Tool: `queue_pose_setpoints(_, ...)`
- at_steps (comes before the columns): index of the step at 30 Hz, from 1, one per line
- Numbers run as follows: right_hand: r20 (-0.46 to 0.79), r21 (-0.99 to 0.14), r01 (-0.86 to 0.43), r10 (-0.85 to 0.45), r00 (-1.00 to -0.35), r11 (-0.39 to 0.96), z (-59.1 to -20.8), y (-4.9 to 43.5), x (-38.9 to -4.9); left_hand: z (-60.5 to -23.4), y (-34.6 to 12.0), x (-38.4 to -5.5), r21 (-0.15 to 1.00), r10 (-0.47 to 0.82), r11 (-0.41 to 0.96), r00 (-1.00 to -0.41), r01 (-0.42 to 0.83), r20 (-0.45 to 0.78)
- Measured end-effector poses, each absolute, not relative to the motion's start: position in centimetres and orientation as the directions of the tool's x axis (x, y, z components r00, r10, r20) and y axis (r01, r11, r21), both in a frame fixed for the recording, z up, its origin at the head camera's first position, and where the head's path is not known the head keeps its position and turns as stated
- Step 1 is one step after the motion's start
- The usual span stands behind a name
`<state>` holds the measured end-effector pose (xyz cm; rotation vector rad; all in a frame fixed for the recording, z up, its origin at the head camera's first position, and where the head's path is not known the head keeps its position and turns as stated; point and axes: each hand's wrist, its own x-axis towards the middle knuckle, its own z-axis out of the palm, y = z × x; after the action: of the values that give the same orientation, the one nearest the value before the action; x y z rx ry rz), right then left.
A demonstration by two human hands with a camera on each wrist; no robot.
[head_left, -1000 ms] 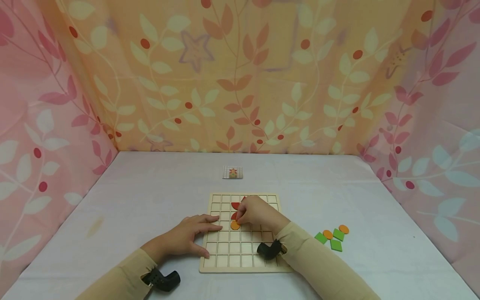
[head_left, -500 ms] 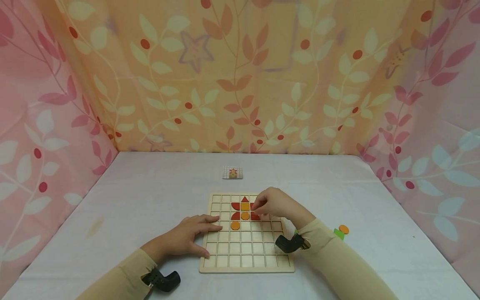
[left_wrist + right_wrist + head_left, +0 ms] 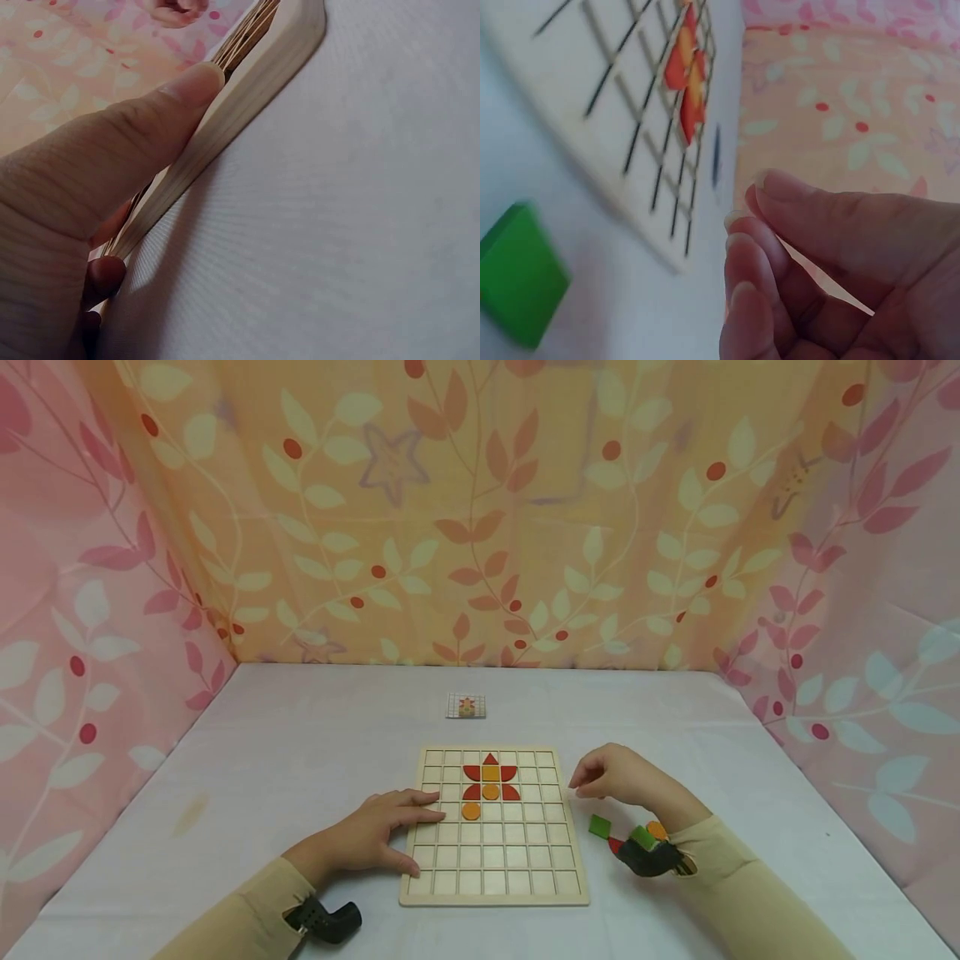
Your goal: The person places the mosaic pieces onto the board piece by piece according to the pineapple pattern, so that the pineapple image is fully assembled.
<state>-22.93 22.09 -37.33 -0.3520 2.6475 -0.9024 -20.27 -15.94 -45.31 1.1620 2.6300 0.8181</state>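
Note:
A wooden grid board point(image 3: 493, 858) lies on the table. On its upper part sit a red triangle point(image 3: 490, 760), an orange square point(image 3: 491, 773), several red curved pieces point(image 3: 472, 792), an orange disc point(image 3: 491, 792) beneath the square and another orange disc point(image 3: 471, 812) one row lower. My left hand point(image 3: 375, 831) rests on the board's left edge, fingers extended, thumb point(image 3: 191, 86) against the rim. My right hand point(image 3: 626, 785) hovers just right of the board with fingers loosely bent. In the right wrist view nothing shows between its thumb and fingertips.
Right of the board lie a green square point(image 3: 599, 826), a red piece point(image 3: 615, 845), another green square point(image 3: 642, 837) and an orange disc point(image 3: 657, 830), partly covered by the wrist camera point(image 3: 651, 860). A small pattern card point(image 3: 467, 706) lies behind the board. Patterned curtains point(image 3: 480, 527) enclose the table.
My right hand has left the red and orange pieces on the board and moved right, off the board's edge. My left hand has stayed in place.

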Motion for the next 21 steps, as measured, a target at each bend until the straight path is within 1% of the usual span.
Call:
queue_pose_setpoints(4,-0.263,-0.599,-0.09,-0.302,-0.916,0.796,-38.1,23.4,-22.1,-45.4,-16.0,-20.3,0.541,0.723,0.545,-0.686,0.641,0.084)
queue_pose_setpoints(9,-0.302,-0.6,-0.038,-0.271,-0.914,0.799,-39.2,24.4,-21.4,-45.5,-16.0,-20.4,0.532,0.723,0.551,-0.686,0.643,0.081)
queue_pose_setpoints(14,-0.297,-0.626,-0.041,-0.287,-0.911,0.779,-39.9,24.9,-20.9,-45.5,-15.9,-20.4,0.532,0.721,0.556,-0.689,0.639,0.073)
queue_pose_setpoints(21,-0.27,-0.654,-0.08,-0.331,-0.904,0.752,-40.6,25.3,-20.7,-45.4,-15.9,-20.3,0.537,0.724,0.548,-0.686,0.641,0.081)
